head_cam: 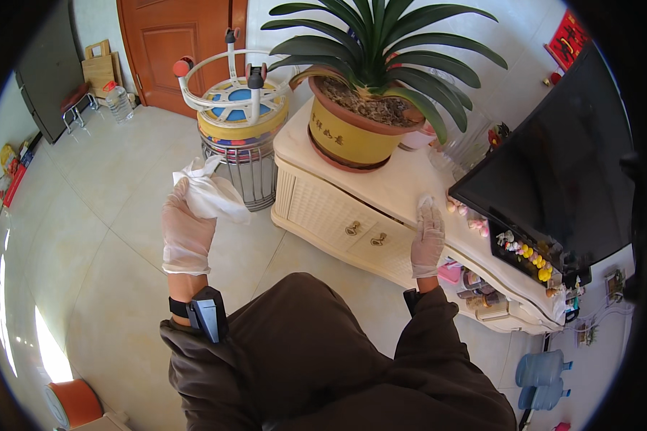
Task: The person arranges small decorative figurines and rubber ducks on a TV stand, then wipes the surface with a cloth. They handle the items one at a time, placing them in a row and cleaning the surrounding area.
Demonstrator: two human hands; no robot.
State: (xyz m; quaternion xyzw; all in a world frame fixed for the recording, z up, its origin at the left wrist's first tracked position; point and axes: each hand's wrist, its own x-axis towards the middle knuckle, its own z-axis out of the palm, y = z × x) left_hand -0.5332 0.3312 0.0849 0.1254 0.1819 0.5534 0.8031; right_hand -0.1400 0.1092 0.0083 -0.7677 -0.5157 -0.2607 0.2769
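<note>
My left hand, in a thin translucent glove, grips a crumpled white cloth or wipe in the air over the tiled floor, left of the cabinet. My right hand, gloved too, rests with its fingers extended on the edge of the cream TV cabinet's top; whether something white lies under its fingertips I cannot tell. Behind and to the left of that hand, a yellow flowerpot with a long-leaved green plant stands on the cabinet in a brown saucer.
A black television stands at the right, with small figurines along its front. Beyond my left hand, an upturned wheeled ring frame sits on stacked stools or a wire stand. Blue water jugs lie at the lower right.
</note>
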